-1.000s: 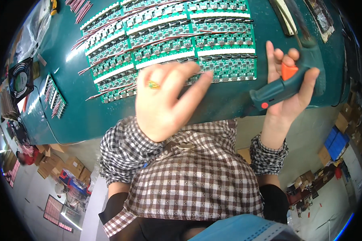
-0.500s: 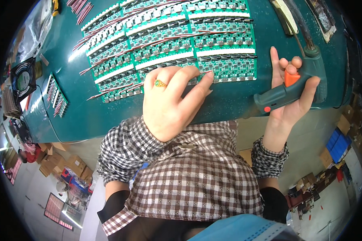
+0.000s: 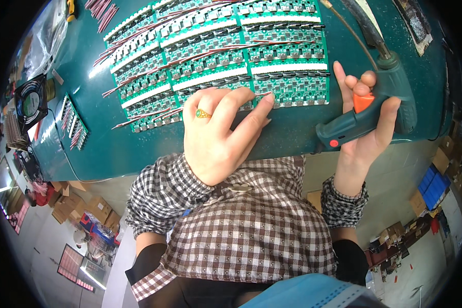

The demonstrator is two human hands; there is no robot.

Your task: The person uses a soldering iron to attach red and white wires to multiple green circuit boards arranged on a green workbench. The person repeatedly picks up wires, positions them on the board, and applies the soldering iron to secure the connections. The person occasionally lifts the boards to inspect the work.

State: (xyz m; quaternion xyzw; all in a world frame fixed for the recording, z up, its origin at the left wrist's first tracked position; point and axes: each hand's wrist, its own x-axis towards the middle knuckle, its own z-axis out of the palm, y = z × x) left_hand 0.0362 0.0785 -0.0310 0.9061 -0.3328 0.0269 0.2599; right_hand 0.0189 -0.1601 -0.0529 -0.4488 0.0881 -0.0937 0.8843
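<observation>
Circuit boards: green, rectangular, white-striped rows, flat on smooth green tabletop. Soldering gun: pistol-shaped, dark green plastic, orange trigger, above the tabletop right of the boards. Left hand: palm down, fingers bent, thumb apart, fingertips at thin red wire by the near board edge; grip cannot be told. Right hand: palm up, wrapped round the gun, forefinger extended.

Green worktable, pale grey floor, pinkish window, cardboard boxes
</observation>
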